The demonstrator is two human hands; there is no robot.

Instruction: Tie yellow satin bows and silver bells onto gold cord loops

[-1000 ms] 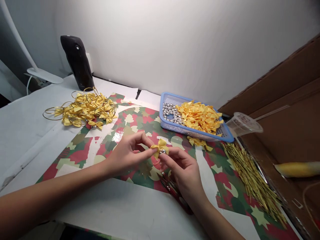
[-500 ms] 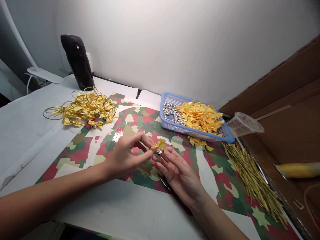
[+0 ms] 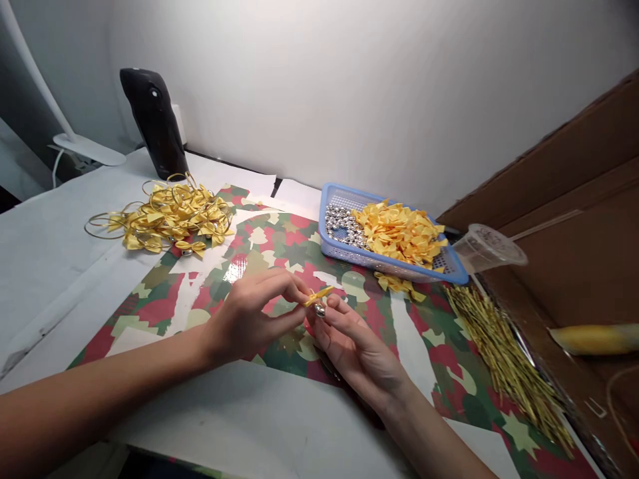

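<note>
My left hand (image 3: 254, 309) pinches a small yellow ribbon bow (image 3: 318, 295) between thumb and fingertips, above the middle of the patterned sheet. Just under the bow, a shiny silver jingle bell (image 3: 319, 310) sits at the fingertips of my right hand (image 3: 362, 352). Its thumb and fingers close on the bell, palm turned up. Whether bow and bell are joined I cannot tell. Beneath the right hand lies a dark slim tool (image 3: 327, 362), mostly covered.
A blue basket (image 3: 394, 267) holds silver bells and yellow bows; more bows (image 3: 399, 286) lie before it. Gold twist ties (image 3: 509, 359) are bundled on the right. On the left are finished-looking bow rings (image 3: 170, 216) and a black cylindrical device (image 3: 154, 123). A clear plastic cup (image 3: 486, 249) stands beside the basket.
The bow has turned from facing up to nearly edge-on, and the bell has shifted slightly right. Both hands stay close together in about the same place.
</note>
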